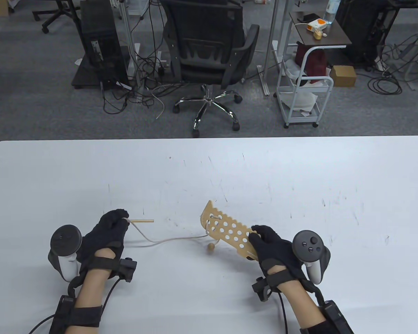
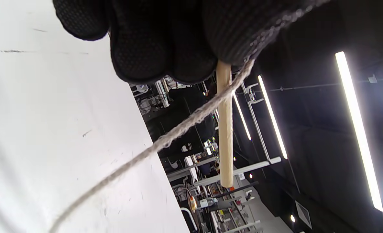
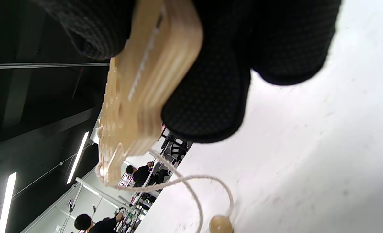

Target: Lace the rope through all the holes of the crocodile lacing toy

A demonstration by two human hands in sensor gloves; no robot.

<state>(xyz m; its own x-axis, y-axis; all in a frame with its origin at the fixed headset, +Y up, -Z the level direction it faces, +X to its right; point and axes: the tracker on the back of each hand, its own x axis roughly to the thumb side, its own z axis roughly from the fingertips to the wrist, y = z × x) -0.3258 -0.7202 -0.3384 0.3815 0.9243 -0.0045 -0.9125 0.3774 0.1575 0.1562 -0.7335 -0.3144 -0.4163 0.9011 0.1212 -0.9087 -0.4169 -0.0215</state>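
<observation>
Office clutter fills the far floor: a computer tower [image 1: 99, 41] at the left, a black swivel chair [image 1: 209, 52] in the middle, a white trolley [image 1: 304, 94] at the right. Nearer lies the white table [image 1: 209, 163], scuffed with small dark marks.

At the near left, the left hand [image 1: 106, 236] is closed, its fingertips [image 2: 165, 55] pinching the base of a thin wooden needle [image 1: 142, 221] that points right, held just above the tabletop. In the left wrist view the needle [image 2: 225, 129] juts out from between the gloved fingers with the rope [image 2: 165, 139] crossing over it.

From that pinch the pale rope [image 1: 167, 240] sags down to the table and runs right to the crocodile lacing toy [image 1: 226, 231], entering a hole near the toy's far left end. A short length drops from the toy to a small wooden bead [image 1: 211, 247] on the table just near of it; the right wrist view shows the bead [image 3: 221, 224] at the end of a loop of rope.

At the near right, the right hand [image 1: 275, 247] grips the toy's near right end, thumb on top and fingers [image 3: 207, 106] wrapped beneath, holding the board tilted above the table.
</observation>
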